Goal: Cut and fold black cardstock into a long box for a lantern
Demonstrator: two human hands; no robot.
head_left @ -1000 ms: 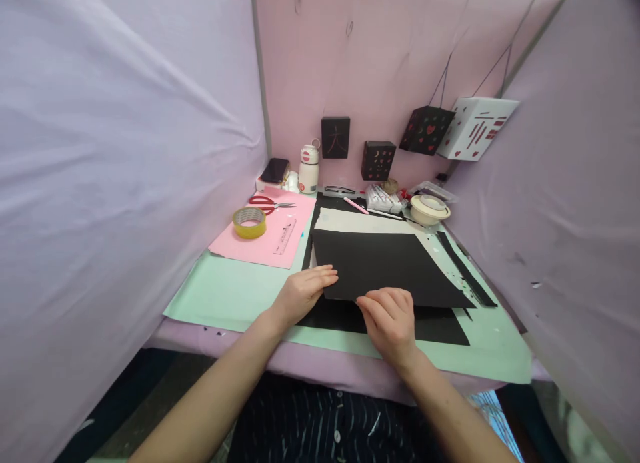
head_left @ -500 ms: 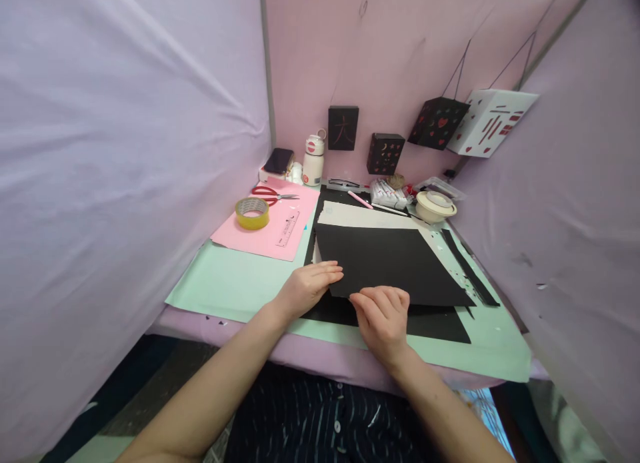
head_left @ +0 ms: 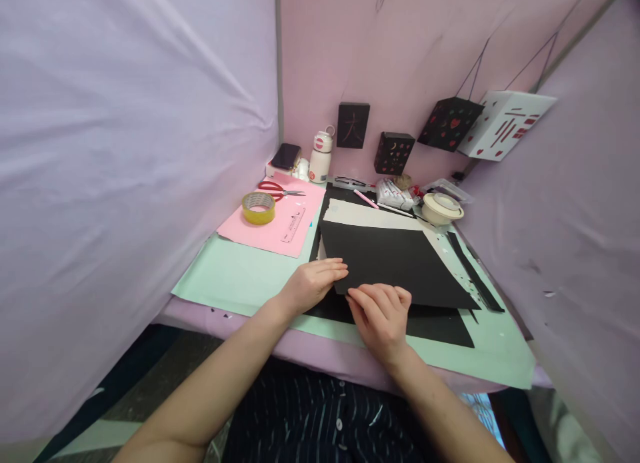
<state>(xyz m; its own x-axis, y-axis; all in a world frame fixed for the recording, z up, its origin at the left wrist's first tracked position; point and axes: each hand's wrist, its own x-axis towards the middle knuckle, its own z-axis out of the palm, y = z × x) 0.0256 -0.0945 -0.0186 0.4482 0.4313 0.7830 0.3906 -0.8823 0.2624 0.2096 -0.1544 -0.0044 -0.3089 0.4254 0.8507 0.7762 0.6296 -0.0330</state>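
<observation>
At the left of the green sheet point(head_left: 223, 283) lies the pink paper point(head_left: 265, 235), and on it are the tape point(head_left: 259, 218), standing on its flat side, the scissors point(head_left: 294, 193) with red handles just behind it, and the ruler point(head_left: 293, 227). Behind the paper, the phone point(head_left: 287, 156) lies near the wall, and beside it the bottle point(head_left: 320, 162) stands upright. The left hand point(head_left: 313, 282) has its fingers laid straight over the left part of the black card point(head_left: 400, 256), near its front corner; its thumb is hidden, so I cannot tell if it grips. The card is in front of the person, over the white sheet point(head_left: 367, 213) and the lower black sheet point(head_left: 443, 330). The right hand point(head_left: 383, 313), with fingers curled, pinches the front edge of the card, just beside the left hand. Behind the white sheet lies the pink pen point(head_left: 366, 199), and farther right stands the cream bowl point(head_left: 443, 213). The black strip point(head_left: 475, 273) lies to the right of the card, and above, at the far right, hangs the white box point(head_left: 505, 126).
</observation>
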